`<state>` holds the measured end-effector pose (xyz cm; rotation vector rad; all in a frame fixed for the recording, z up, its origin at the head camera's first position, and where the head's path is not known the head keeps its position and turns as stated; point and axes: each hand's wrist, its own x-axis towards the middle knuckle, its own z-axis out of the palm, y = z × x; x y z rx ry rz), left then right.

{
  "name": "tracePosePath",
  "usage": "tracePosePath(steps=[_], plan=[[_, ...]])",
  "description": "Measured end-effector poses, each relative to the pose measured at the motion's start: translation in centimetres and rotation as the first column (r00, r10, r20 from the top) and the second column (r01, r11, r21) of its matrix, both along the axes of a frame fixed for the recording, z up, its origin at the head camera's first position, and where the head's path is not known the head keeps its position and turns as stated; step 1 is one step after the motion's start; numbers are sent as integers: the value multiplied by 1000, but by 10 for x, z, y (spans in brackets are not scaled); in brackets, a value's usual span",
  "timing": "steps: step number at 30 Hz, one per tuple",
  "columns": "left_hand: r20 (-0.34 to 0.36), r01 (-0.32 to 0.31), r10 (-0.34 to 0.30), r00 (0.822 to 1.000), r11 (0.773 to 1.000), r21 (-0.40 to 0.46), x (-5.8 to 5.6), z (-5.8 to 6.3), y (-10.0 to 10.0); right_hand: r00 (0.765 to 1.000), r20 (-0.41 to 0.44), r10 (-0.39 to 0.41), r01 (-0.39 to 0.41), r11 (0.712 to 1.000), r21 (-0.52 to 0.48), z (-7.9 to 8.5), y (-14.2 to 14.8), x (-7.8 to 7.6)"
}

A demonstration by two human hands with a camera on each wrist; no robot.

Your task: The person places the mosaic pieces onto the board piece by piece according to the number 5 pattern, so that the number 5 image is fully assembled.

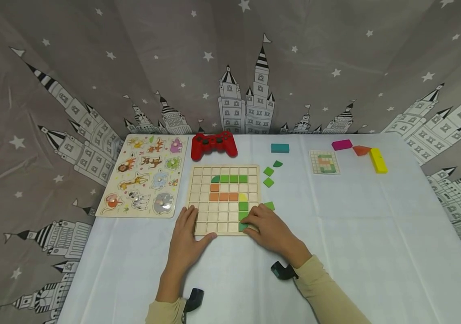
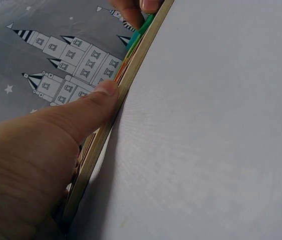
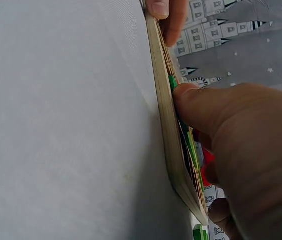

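Over there, the right hand's (image 1: 268, 229) thumb and forefinger pinch a dark green flat tile (image 1: 241, 227) at five o'clock on a square, pale wooden grid board (image 1: 218, 217). The left hand (image 1: 185, 240), thumb spread from fingers, touches the rim around eight. A red game controller (image 1: 214, 145) sits beyond at twelve.

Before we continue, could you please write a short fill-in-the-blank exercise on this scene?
1. The game controller is coloured ____.
2. In the head view, the animal puzzle lies to the ____ of the grid board.
3. The right hand touches a tile coloured ____.
Missing words: red; left; green.
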<state>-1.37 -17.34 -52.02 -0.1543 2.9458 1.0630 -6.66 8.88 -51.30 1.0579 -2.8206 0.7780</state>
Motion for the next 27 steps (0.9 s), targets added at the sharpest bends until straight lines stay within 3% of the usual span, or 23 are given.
tracePosePath(steps=[27], plan=[[24,8,-8,1000,1000,-3,0,2,-1,1000,-23,1,-2,999,-44,0,-1,0]])
